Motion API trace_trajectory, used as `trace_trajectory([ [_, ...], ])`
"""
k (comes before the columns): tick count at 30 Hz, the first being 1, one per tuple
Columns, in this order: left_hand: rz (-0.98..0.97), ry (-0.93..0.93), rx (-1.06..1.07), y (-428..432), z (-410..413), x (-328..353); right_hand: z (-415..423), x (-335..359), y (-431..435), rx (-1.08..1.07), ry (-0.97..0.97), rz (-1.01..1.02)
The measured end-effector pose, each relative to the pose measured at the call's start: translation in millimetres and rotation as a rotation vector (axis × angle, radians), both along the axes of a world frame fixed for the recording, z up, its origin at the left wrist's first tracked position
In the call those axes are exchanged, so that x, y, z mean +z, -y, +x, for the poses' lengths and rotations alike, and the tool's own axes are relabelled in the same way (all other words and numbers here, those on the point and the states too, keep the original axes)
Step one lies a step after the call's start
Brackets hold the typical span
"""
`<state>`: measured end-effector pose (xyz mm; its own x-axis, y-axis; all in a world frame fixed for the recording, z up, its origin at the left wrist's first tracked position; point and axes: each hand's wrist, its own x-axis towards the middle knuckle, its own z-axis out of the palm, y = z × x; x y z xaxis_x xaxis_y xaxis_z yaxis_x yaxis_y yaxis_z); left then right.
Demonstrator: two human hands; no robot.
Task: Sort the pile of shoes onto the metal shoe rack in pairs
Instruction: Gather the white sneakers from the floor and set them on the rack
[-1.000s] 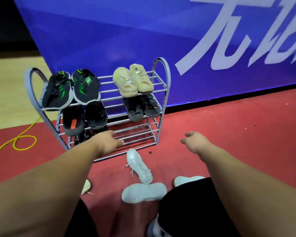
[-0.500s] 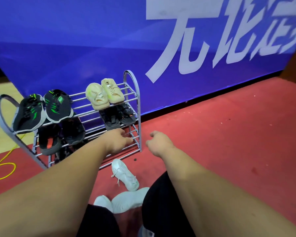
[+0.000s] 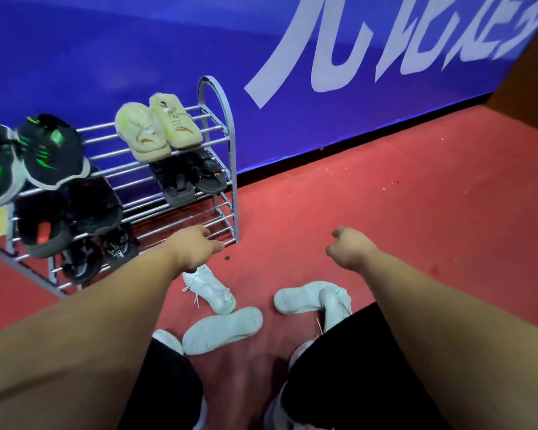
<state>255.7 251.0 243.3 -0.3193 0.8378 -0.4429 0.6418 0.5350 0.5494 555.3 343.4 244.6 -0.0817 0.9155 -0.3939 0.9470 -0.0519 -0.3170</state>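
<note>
Ten shoes sit on the rack (image 3: 230, 156) in five pairs. On the top tier, two green-black sneakers (image 3: 44, 153) lie at the left end and two cream shoes (image 3: 156, 131) at the right end. On the second tier, two dark shoes (image 3: 69, 212) with orange inside are at the left and two sandals (image 3: 190, 181) are at the right end. On the third tier, two black shoes (image 3: 100, 256) are at the left; the rest of that tier is bare rails.

Four white shoes (image 3: 210, 290) lie loose on the floor (image 3: 416, 212) in front of the rack's right end. One is upright with its laces trailing, one lies sole-up just beside it, and two more lie touching each other further right. A fifth white toe shows by the left knee, mostly hidden.

The left hand (image 3: 196, 248) hangs over the rack's lowest front rail near its right end, fingers relaxed and holding nothing. The right hand (image 3: 348, 249) is over the floor, well apart from the left, fingers loosely curled and empty.

The floor is red carpet. A blue banner (image 3: 137, 41) with large white characters stands behind the rack.
</note>
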Motion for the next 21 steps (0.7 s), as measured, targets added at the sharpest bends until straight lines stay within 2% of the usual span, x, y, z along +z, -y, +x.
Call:
trace_trajectory([
  [7, -0.158, -0.059, -0.070, -26, 25, -95, 38, -46, -50, -0.073, 0.019, -0.067],
  [12, -0.221, 0.040, -0.063, -57, 57, -134, 47, -78, -70, -0.124, 0.028, -0.177],
  [21, -0.269, 0.010, -0.163, -91, 82, -208, 65, -155, -89, -0.034, 0.227, -0.321],
])
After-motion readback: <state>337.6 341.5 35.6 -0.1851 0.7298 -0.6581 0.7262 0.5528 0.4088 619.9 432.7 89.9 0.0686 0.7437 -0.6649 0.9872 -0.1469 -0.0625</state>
